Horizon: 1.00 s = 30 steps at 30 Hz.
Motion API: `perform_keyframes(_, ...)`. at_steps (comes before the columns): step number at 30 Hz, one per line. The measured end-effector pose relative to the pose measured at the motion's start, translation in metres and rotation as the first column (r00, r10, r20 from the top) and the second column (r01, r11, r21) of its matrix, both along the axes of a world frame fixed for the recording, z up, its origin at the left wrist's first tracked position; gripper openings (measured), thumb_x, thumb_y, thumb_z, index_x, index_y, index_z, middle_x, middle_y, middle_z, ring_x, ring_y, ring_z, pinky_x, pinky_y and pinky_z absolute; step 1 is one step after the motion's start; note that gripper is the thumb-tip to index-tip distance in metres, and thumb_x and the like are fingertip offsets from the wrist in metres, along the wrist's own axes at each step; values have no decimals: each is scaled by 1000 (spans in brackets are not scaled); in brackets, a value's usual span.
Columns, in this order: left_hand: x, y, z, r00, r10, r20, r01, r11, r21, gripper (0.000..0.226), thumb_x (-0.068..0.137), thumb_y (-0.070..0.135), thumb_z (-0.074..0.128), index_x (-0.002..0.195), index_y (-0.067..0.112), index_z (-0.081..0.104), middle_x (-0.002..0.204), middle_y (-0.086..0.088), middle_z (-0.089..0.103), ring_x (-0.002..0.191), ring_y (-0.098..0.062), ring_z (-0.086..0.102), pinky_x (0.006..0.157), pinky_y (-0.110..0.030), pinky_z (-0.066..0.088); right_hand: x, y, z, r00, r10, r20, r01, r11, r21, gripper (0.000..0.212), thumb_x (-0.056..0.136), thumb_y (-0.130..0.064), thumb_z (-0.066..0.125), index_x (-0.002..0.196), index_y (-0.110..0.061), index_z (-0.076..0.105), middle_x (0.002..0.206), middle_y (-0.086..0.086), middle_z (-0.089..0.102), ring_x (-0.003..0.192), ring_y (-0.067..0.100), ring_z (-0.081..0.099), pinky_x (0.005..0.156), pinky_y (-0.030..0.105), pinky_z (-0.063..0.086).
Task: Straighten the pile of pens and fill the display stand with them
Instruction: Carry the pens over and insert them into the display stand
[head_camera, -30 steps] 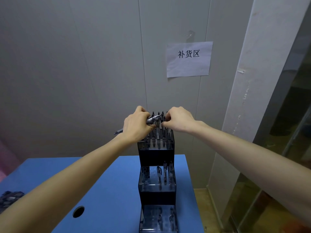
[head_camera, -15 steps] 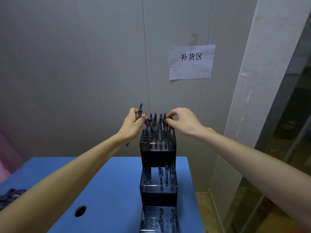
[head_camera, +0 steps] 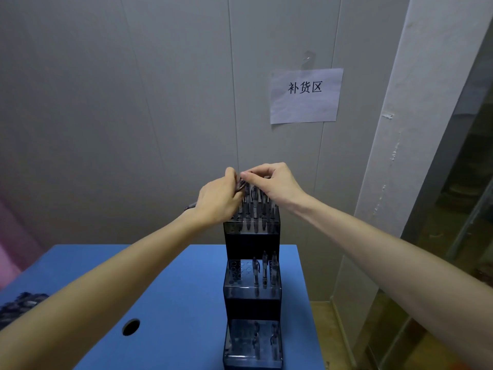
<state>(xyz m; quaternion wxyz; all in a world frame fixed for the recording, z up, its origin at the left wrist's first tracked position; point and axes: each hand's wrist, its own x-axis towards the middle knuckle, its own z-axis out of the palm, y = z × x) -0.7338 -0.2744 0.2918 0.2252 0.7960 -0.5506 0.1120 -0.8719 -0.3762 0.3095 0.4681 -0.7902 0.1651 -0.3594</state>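
Pen (head_camera: 241, 183): slim, stiff, light, probably slick-barrelled (best pinched near its upper end). It is hanging over the top tier of the display stand (head_camera: 252, 237). Right hand (head_camera: 274, 184) is pinching its top; left hand (head_camera: 217, 200) is curling round further pens. Spare pile (head_camera: 18, 307) is lying on the blue table (head_camera: 173, 289).

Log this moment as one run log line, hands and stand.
left hand grips pens | right hand pinches a pen from that bundle | over display stand top tier | middle tier partly filled
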Motion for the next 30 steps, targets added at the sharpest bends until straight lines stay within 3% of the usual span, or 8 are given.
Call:
perform_keyframes(3,-3,3,1,1000,-3,-22,3,1000,-5,38,97,49,58,102,18,37,82,3,63,71,-24,61,61,-39,43,-2,-4,-1,1000,14,9,-14,999,44,14,93,-25,74,87,-15,81,82,-1,79,77,5,69,77,22,55)
perform_keyframes(6,1,12,3,992,-52,-119,47,998,-42,54,84,56,71,106,19,39,85,7,60,74,-15,59,63,-36,46,-5,-16,-2,992,-117,46,115,992,40,21,94,-32,73,86,-14,80,83,2,78,77,10,68,83,35,54)
perform_keyframes(10,14,22,1,890,-142,-433,106,989,-105,27,97,36,51,106,15,36,92,-1,53,78,-19,47,72,-41,42,-15,-28,3,975,-218,42,219,976,-10,24,93,-39,72,84,-17,80,82,-7,78,86,8,72,84,27,53)
perform_keyframes(12,18,21,2,774,-141,-617,39,984,-176,11,97,27,37,100,16,36,96,-5,56,84,-22,47,78,-46,40,-17,-28,6,967,-256,11,256,964,-73,26,91,-44,73,84,-20,81,80,-10,77,82,5,71,79,25,52)
perform_keyframes(14,19,19,6,703,-137,-698,-17,978,-210,7,101,18,31,98,18,38,101,-6,59,88,-20,51,79,-39,37,-14,-26,8,957,-289,-4,286,947,-145,29,89,-50,73,83,-22,81,79,-12,76,82,4,70,80,30,57)
perform_keyframes(20,16,16,18,642,-218,-735,-6,957,-289,9,102,13,39,100,22,42,120,-13,64,93,-16,60,80,-34,40,-1,-20,17,938,-338,-75,301,903,-307,33,88,-53,72,85,-22,80,80,-11,75,82,9,70,82,39,59)
perform_keyframes(24,14,9,20,568,-325,-756,18,923,-384,5,105,15,50,107,16,45,107,-2,73,85,-11,65,71,-28,44,5,-14,17,921,-355,-160,259,865,-430,33,90,-54,69,89,-22,80,83,-9,75,82,11,70,80,38,59)
perform_keyframes(30,13,3,20,639,-340,-690,-26,887,-461,21,94,20,74,109,6,68,101,-5,72,88,-5,65,77,-18,52,7,-8,19,913,-358,-195,226,842,-490,36,92,-55,66,90,-23,80,84,-7,75,82,13,68,76,36,58)
